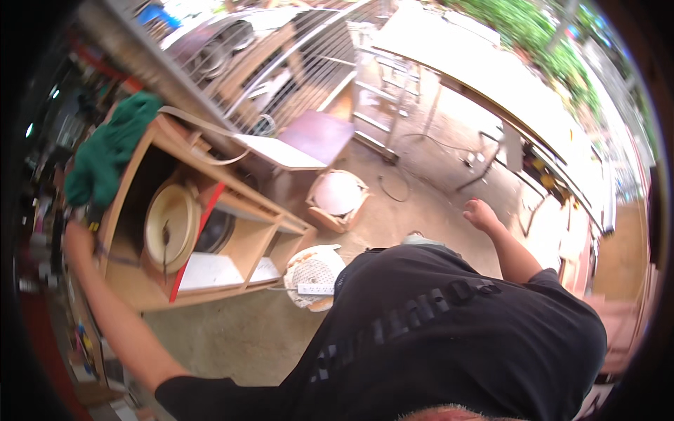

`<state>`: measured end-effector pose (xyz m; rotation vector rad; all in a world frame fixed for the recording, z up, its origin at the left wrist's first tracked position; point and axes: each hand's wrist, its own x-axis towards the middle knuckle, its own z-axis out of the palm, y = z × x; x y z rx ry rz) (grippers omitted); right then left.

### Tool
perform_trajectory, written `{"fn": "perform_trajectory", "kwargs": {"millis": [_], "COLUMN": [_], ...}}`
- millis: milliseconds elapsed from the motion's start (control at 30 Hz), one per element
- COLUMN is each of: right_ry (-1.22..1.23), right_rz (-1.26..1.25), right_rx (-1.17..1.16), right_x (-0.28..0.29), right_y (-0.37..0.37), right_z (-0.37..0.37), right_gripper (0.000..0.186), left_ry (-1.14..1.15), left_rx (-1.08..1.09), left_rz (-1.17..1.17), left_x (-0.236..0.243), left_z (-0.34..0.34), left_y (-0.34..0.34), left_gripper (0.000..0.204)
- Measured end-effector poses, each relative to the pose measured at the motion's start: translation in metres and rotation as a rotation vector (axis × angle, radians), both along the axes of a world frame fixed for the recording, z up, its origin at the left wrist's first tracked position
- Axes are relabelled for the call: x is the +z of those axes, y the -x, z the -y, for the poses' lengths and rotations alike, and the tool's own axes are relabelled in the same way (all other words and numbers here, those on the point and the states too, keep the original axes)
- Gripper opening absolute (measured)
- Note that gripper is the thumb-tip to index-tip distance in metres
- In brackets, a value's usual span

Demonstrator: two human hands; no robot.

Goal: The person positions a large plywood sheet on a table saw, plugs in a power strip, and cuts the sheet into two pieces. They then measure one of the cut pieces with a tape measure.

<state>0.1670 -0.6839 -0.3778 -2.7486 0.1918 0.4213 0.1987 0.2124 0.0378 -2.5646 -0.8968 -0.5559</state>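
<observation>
My left arm stretches out to the far left, and my left hand point(78, 242) is beside the left end of a wooden shelf unit point(246, 188). Just above that hand a green cloth point(116, 147) is draped over the unit's corner. The fingers are blurred against dark clutter, so whether they grip anything is unclear. My right hand point(479, 212) hangs out over the floor at the right, its fingers curled in with nothing showing in them. Inside the unit sits a round cream-coloured drum-like piece point(170, 224) with a dark stick-shaped part across it, beside a red strip point(199, 238).
A round-topped wooden stool point(337, 195) stands beyond the unit. Nearer me is a stool with a woven-looking top point(314, 270), bearing a white power strip point(316, 288). A long white-topped table point(463, 59) spans the far right; a metal frame point(379, 116) and cables are near it.
</observation>
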Motion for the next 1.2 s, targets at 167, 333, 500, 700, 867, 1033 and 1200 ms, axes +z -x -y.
{"fn": "perform_trajectory", "kwargs": {"millis": [167,333,500,700,867,1033,1200], "right_ry": [-0.069,-0.069,-0.143,-0.194,-0.205,-0.411,-0.947], "right_rz": [-0.214,-0.339,-0.286,-0.250,-0.267,-0.162,-0.006], "right_rx": [-0.440,-0.537,-0.583,-0.678,-0.799,-1.044,-1.354], "right_x": [-0.068,-0.091,-0.084,-0.095,-0.111,-0.148,-0.119], "right_y": [0.128,0.167,0.157,0.188,0.219,0.237,0.185], "right_z": [0.086,0.129,0.175,0.262,0.336,0.384,0.388], "right_gripper": [0.039,0.041,0.044,0.043,0.038,0.035,0.039], "left_ry": [0.062,0.172,0.160,-0.053,-0.015,1.131,2.123], "left_rx": [-0.132,-0.145,0.010,0.071,-0.350,-0.442,-0.038], "left_rz": [-0.112,-0.033,0.038,0.465,1.163,0.788,0.181], "left_x": [-0.007,-0.009,0.015,0.009,-0.080,-0.326,-0.454], "left_z": [0.008,-0.046,-0.059,0.115,0.317,0.497,0.739], "left_y": [-0.045,-0.026,-0.009,-0.011,-0.012,-0.073,-0.118], "left_gripper": [0.035,0.040,0.043,0.040,0.038,0.025,0.047]}}
